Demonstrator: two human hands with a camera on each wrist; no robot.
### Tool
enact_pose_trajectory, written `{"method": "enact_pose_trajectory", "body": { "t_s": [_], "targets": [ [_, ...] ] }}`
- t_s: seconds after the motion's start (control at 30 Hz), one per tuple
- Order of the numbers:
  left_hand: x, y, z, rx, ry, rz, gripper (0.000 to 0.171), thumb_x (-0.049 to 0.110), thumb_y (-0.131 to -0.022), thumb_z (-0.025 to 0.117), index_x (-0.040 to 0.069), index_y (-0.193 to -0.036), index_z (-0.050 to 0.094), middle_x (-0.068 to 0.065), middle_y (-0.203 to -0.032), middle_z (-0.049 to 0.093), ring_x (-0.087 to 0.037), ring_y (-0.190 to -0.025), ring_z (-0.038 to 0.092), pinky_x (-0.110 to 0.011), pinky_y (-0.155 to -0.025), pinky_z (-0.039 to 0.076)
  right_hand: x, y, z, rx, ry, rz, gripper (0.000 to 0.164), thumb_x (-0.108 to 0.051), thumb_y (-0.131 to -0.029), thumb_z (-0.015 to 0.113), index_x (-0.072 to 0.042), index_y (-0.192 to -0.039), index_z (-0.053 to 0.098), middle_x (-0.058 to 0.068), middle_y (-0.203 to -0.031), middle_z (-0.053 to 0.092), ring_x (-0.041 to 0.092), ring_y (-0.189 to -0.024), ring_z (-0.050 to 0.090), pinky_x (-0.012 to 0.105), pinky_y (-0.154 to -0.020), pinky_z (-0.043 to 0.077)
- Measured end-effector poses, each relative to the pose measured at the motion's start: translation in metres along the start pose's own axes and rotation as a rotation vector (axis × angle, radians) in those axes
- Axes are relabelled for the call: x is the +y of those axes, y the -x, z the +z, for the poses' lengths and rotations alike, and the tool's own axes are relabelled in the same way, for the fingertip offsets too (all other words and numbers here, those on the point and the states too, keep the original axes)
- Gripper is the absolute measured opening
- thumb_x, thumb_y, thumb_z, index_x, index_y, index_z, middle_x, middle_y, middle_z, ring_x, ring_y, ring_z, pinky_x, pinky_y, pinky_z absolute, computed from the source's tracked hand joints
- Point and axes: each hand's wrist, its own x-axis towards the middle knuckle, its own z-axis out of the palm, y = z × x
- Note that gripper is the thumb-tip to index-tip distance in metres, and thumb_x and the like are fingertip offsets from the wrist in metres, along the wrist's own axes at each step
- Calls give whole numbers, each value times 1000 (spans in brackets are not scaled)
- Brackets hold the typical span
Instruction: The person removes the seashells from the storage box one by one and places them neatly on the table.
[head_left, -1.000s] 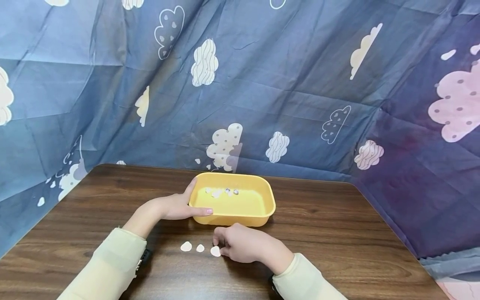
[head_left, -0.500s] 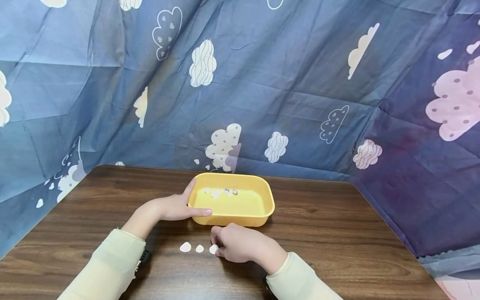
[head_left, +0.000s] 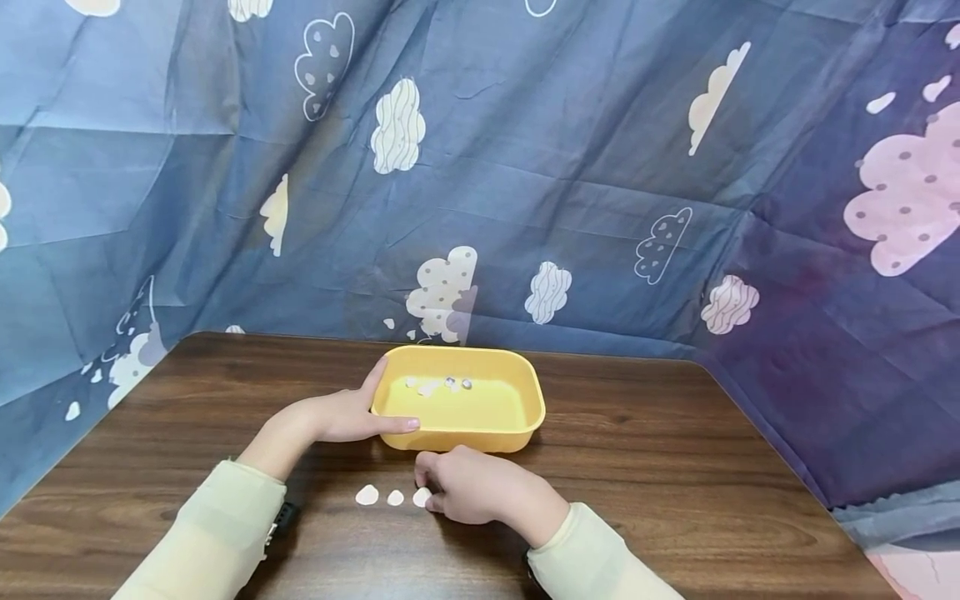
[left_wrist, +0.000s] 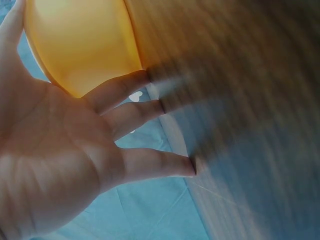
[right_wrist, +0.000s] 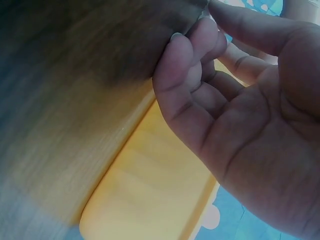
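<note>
A yellow plastic tub (head_left: 459,437) stands on the table. Several small whitish pieces (head_left: 426,388) and two shiny darker ones (head_left: 467,384) lie inside it. My left hand (head_left: 345,415) rests at its left end, thumb along the front rim; the left wrist view shows straight, spread fingers (left_wrist: 155,162) reaching the tabletop beside the tub (left_wrist: 82,45). In front, two white pebble-like pieces (head_left: 367,495) (head_left: 395,497) lie in a row with a third white pebble-like piece (head_left: 422,497). My right hand (head_left: 487,486), fingers curled, pinches that third piece at its right edge.
The dark wood-grain tabletop (head_left: 675,467) stretches to both sides. Behind it hangs a blue cloth (head_left: 525,167) printed with clouds, touching close to the table's back edge.
My right hand has shifted the third white piece slightly left and away from me, closer in line with the other two. The left hand keeps its place on the tub.
</note>
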Motion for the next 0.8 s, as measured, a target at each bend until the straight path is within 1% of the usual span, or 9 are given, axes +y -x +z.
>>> {"method": "enact_pose_trajectory", "body": {
  "t_s": [0.3, 0.63, 0.73, 0.8],
  "targets": [
    [1, 1, 0, -5, 18, 11, 135, 82, -87, 65, 15, -170, -19, -34, -156, 50, -43, -144, 55, -59, -117, 45, -2, 1, -2, -33, -30, 51, 14, -27, -100, 76, -23, -105, 63, -8, -80, 63, 5, -72, 56, 24, -72, 51],
    [1, 0, 1, 5, -4, -3, 134, 83, -86, 64, 17, -170, -16, -33, -154, 53, -44, -143, 55, -60, -115, 45, -1, 3, -3, -41, -46, 59, 17, -30, -99, 77, -23, -108, 64, -8, -82, 64, 5, -74, 57, 25, -74, 51],
    [1, 1, 1, 3, -1, -9, 134, 83, -86, 65, 17, -170, -16, -32, -152, 55, -43, -141, 58, -59, -114, 47, -2, 6, -7, -53, -65, 49, 20, -30, -99, 78, -23, -110, 63, -9, -80, 62, 4, -72, 57, 24, -72, 51],
    [1, 1, 1, 4, 1, -8, 134, 83, -85, 65, 18, -170, -16, -31, -150, 58, -41, -139, 60, -58, -113, 47, -2, 10, -13, -58, -97, 41, 21, -30, -98, 78, -23, -111, 64, -11, -79, 61, 3, -72, 56, 24, -71, 50]
  ]
}}
